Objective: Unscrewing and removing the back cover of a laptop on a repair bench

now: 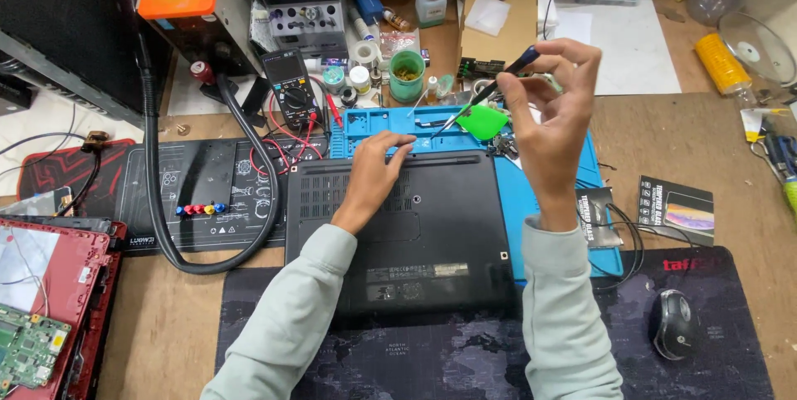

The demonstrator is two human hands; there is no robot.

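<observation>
Laptop (415,226) lies bottom-up, matte black, flat and rectangular, half on the blue mat (531,192) and half on the dark desk pad (498,358) nearer the camera. The left hand (374,176) presses down on its far edge, fingers spread wide over the ribbed vent grille, holding nothing. The right hand (552,105) is raised above the mat's far right part, fingers pinched narrow round a slim screwdriver (490,93), dark handle up, thin metal tip slanting down toward the laptop's far edge. As for progress, the base cover looks to be seated on the machine, and small holes show along its edges; whether screws sit in them is too small to tell, so the work seems at the screw stage, with the cover not lifted. A bright green plastic pick (481,122) lies on the mat just past the laptop. Left, a corrugated black hose (158,176) curls over a dark mat, a multimeter (290,89) beside it. Near right, a glossy mouse (674,324) sits on the pad.
</observation>
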